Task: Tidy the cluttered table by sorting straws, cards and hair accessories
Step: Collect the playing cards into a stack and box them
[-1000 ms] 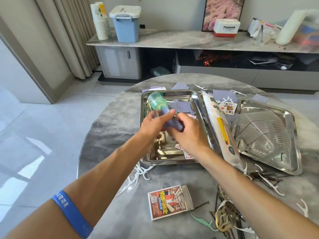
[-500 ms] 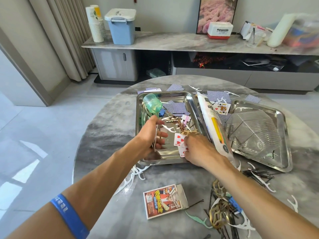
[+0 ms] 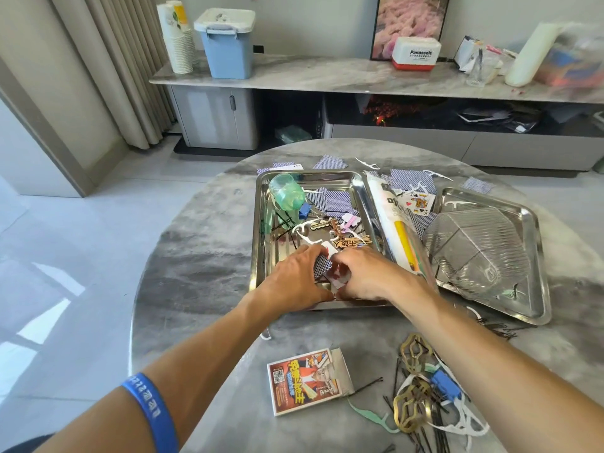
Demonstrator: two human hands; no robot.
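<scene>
Both hands are down at six o'clock in the shiny steel tray now — left hand and right hand fingers curled, pinching the gathered blue-backed playing cards — card sorting progresses.

you are in a home living room: a long low marble cabinet stands by the wall, with a framed picture on it, beige curtains hang at left, and the floor has glossy tiles.
</scene>
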